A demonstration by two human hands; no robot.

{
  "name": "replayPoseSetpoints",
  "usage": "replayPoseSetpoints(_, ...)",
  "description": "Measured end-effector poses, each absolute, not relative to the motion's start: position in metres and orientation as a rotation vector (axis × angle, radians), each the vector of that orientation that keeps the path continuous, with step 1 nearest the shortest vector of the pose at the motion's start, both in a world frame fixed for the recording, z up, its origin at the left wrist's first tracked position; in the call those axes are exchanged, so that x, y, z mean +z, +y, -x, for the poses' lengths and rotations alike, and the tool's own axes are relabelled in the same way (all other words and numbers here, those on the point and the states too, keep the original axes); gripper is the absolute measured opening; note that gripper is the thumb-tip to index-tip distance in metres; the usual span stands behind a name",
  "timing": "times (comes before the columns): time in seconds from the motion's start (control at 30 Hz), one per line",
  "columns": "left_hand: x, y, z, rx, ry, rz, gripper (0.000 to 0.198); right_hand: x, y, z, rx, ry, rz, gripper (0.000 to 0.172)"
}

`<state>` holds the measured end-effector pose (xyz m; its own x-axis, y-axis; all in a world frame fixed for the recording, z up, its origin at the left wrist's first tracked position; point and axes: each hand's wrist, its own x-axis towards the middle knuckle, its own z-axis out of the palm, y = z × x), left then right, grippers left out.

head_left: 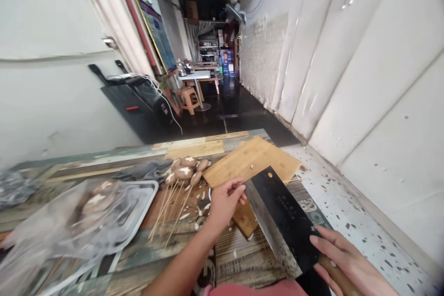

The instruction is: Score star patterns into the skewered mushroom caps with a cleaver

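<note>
A large black cleaver [284,208] is tilted across the lower right, its wooden handle in my right hand [338,256]. My left hand [227,199] has its fingers curled, thumb and fingertips together beside the blade's edge; whether they touch the blade or pinch something small, I cannot tell. Under and behind the hand lies a wooden cutting board [256,157], partly covered by the cleaver. Left of it, several mushrooms [183,173] with white cuts in their brown caps sit on wooden skewers [169,212]. Pale scraps [197,215] are scattered between skewers and hand.
On the left, a clear plastic bag [69,222] with mushrooms inside lies over a metal tray [138,208]. A grey cloth [145,169] is behind the tray. The wood-patterned table [243,263] ends at a speckled floor strip [350,194] on the right.
</note>
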<state>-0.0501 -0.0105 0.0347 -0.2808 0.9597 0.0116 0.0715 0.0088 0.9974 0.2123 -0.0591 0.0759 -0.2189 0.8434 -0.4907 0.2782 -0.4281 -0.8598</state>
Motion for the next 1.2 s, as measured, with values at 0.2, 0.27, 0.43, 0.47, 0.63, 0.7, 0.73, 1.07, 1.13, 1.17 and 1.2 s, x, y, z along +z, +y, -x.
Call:
replayPoseSetpoints(0.2, 0.023, -0.048, 0.109, 1.418, 1.841, -1.379, 0.03, 0.094, -0.025, -0.204, 1.651, -1.574, 1.575, 0.034)
replayPoseSetpoints(0.27, 0.013, -0.062, 0.124, 1.396, 1.967, -1.562, 0.03, 0.103, -0.002, -0.198, 1.29, -1.972, 1.517, 0.031)
replayPoseSetpoints(0.43, -0.009, -0.08, 0.136, 1.254, 2.122, -1.822, 0.042, 0.107, 0.08, -0.166, -0.054, -2.711, 1.367, 0.031)
replayPoseSetpoints(0.47, -0.011, -0.081, 0.136, 1.242, 2.126, -1.867, 0.041, 0.103, 0.097, -0.158, -0.11, -2.751, 1.352, 0.031)
replayPoseSetpoints(0.63, -0.014, -0.089, 0.133, 1.346, 2.123, -1.973, 0.031, 0.069, 0.157, -0.128, -0.283, -2.94, 1.253, 0.029)
replayPoseSetpoints(0.7, -0.014, -0.092, 0.133, 1.422, 2.124, -1.999, 0.027, 0.055, 0.169, -0.122, -0.32, -2.99, 1.213, 0.03)
replayPoseSetpoints(0.73, -0.014, -0.094, 0.133, 1.451, 2.126, -2.024, 0.025, 0.049, 0.174, -0.121, -0.335, -3.006, 1.19, 0.03)
replayPoseSetpoints(1.07, -0.008, -0.092, 0.121, 1.42, 2.177, -2.162, 0.016, 0.031, 0.201, -0.129, -0.208, -2.993, 0.997, 0.038)
replayPoseSetpoints(1.13, -0.009, -0.092, 0.12, 1.415, 2.174, -2.169, 0.016, 0.033, 0.203, -0.13, -0.124, -2.99, 0.973, 0.044)
replayPoseSetpoints(1.17, -0.01, -0.092, 0.119, 1.417, 2.179, -2.169, 0.016, 0.034, 0.203, -0.13, -0.084, -2.991, 0.954, 0.046)
replayPoseSetpoints(1.2, -0.011, -0.092, 0.118, 1.422, 2.185, -2.169, 0.016, 0.035, 0.202, -0.13, -0.05, -2.991, 0.933, 0.048)
